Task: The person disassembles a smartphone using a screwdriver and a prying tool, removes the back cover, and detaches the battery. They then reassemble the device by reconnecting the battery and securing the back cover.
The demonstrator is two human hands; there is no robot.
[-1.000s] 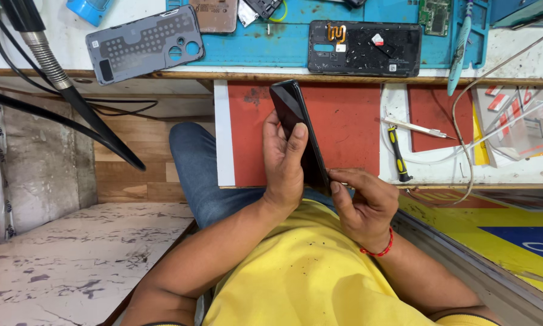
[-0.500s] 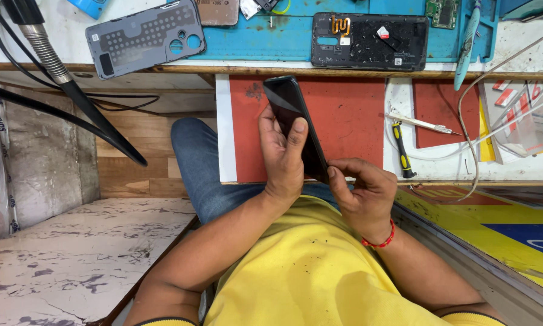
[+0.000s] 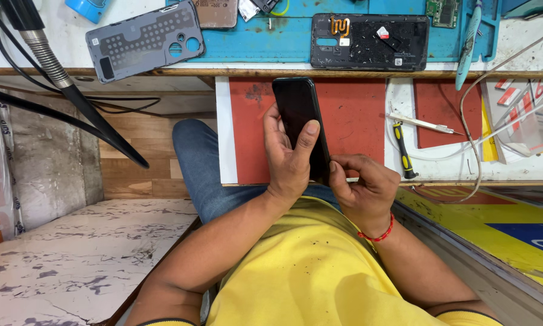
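Head view: the left hand [image 3: 289, 160] is wrapped around a black phone [image 3: 300, 118], thumb laid across its dark face, fingers curled behind it. The phone stands tilted above the red mat [image 3: 356, 121], its top end pointing toward the blue mat [image 3: 289, 36]. The right hand [image 3: 360, 187] pinches the phone's lower right edge with bent fingertips. Right of the phone, a yellow-handled screwdriver [image 3: 402, 148] and tweezers [image 3: 425, 124] lie on the bench. Beyond it rest a grey back cover [image 3: 144, 39] and a black phone frame [image 3: 370, 42].
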